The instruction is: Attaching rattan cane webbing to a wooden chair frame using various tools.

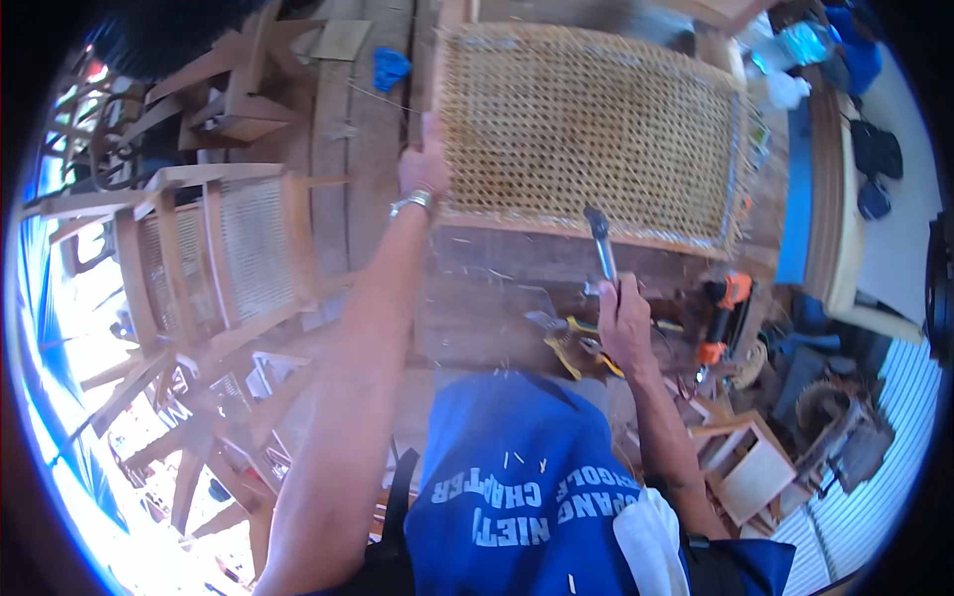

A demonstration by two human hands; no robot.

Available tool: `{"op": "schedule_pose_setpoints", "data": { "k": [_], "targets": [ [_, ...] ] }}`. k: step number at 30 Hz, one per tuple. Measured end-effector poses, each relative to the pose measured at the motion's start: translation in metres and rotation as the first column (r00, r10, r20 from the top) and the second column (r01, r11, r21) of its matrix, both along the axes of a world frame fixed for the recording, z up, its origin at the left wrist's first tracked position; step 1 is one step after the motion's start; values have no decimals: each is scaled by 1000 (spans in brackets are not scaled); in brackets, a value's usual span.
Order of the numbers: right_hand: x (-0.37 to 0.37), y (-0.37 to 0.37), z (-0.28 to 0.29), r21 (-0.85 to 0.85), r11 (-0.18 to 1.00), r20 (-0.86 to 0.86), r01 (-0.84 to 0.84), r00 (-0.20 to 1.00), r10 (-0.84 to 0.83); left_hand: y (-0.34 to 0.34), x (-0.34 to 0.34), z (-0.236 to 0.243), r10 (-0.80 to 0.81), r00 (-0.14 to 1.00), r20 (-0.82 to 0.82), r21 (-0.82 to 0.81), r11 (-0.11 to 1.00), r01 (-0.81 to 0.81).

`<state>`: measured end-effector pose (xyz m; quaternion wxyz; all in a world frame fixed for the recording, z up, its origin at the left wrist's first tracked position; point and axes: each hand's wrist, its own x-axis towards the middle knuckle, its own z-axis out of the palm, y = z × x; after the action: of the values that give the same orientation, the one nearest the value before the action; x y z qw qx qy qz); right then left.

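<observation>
A woven cane panel (586,129) in a wooden frame lies on the wooden workbench (477,288) before me. My left hand (425,171), with a metal watch band at its wrist, grips the panel's left edge; its fingertips are partly hidden. In my right hand (626,323) is a hammer (603,248), held by its handle. The hammer's head is over the panel's near edge; whether it touches cannot be told. Yellow-handled pliers (561,348) lie just left of my right hand. To its right is an orange and black nail gun (723,318).
Wooden chair frames with cane (248,248) stand at the left. A blue crumpled piece (391,69) lies beyond my left hand. At the right are a small wooden box-like piece (750,467) and a machine with a round toothed part (830,407). Another person's blue sleeve (857,45) shows far right.
</observation>
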<state>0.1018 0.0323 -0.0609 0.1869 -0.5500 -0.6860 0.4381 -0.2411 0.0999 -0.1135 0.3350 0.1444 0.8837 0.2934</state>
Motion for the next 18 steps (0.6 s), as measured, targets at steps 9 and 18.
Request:
{"op": "schedule_pose_setpoints", "data": {
  "k": [9, 18],
  "targets": [
    [-51, -16, 11, -193, 980, -57, 36, 997, -48, -4, -5, 2, -5, 992, 123, 92, 996, -7],
    [-132, 4, 20, 39, 999, -137, 27, 990, -21, -5, -14, -15, -71, 943, 324, 204, 979, 4]
  ]
}}
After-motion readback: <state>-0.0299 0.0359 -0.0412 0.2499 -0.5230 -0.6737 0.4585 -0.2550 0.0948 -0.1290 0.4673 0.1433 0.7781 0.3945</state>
